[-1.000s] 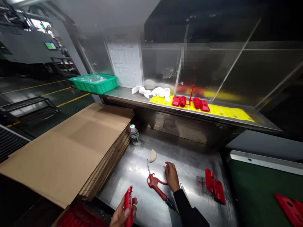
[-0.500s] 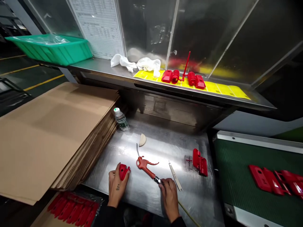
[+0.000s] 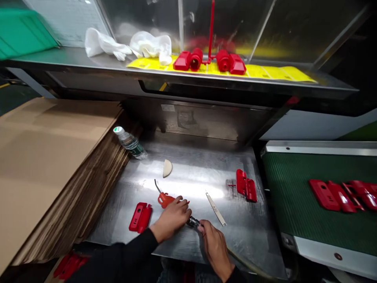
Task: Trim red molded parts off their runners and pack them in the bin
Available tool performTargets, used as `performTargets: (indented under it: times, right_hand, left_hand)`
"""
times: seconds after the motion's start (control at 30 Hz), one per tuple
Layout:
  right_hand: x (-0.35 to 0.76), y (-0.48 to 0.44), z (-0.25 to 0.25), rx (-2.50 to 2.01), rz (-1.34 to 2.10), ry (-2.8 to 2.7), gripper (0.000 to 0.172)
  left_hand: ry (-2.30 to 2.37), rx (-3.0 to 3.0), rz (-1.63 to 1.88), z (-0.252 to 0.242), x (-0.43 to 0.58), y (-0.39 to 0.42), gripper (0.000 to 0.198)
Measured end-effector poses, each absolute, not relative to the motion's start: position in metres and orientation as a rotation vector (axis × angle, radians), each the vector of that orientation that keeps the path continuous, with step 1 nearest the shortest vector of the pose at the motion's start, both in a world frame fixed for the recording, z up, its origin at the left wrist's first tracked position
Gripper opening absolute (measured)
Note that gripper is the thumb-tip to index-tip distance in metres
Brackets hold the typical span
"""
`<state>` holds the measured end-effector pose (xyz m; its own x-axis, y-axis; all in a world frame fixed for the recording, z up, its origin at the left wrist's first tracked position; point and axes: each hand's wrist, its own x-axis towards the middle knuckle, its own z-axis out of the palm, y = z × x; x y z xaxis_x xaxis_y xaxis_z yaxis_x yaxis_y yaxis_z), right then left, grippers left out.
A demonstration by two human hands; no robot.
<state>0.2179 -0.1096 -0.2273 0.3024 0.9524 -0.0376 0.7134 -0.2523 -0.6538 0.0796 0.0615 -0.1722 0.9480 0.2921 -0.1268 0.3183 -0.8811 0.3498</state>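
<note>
My left hand (image 3: 173,217) is closed around the handle of an orange air blow gun (image 3: 165,199), whose thin bent nozzle points up and left. Its metal hose coupling (image 3: 193,222) shows between my two hands. At the coupling's lower end, my right hand (image 3: 214,243) pinches the hose end with thumb and fingers. A red plastic part (image 3: 140,217) lies on the metal table left of my left hand. To the right of the gun is a thin pale tool marked A30 (image 3: 216,208). Another red part (image 3: 246,186) rests farther right.
A water bottle (image 3: 129,142) and a half-round beige piece (image 3: 167,168) stand behind the gun. Stacked cardboard (image 3: 53,145) flanks the table's left. At right runs a green conveyor (image 3: 288,177) carrying red parts (image 3: 326,195). A shelf above holds white gloves (image 3: 150,45) and red mouldings (image 3: 222,62).
My left hand has let go of the red part, now lying on the table, and moved right onto the blow gun. My right hand stays at the coupling. The view has shifted.
</note>
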Motion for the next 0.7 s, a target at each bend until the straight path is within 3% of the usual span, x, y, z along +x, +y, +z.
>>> performTargets:
  times: [0.17,0.37,0.53,0.7]
  right_hand:
    - [0.232,-0.12,-0.175,-1.971,0.739,-1.511,0.032]
    - [0.243,-0.131,-0.071,-1.987,1.037,-1.516,0.035]
    - [0.254,-0.158,-0.021,-2.006,0.896,-1.541,0.029]
    - [0.241,-0.195,0.002,-2.093,0.675,-1.589,0.019]
  left_hand:
    - [0.255,2.845,-0.287,-0.14,0.098,0.069,0.016]
    - [0.345,3.109,-0.417,-0.04,0.098,0.042,0.026]
    - [0.268,3.139,-0.657,0.021,0.093,0.016,0.04]
    - [0.279,2.954,-0.618,0.055,0.08,-0.018,0.044]
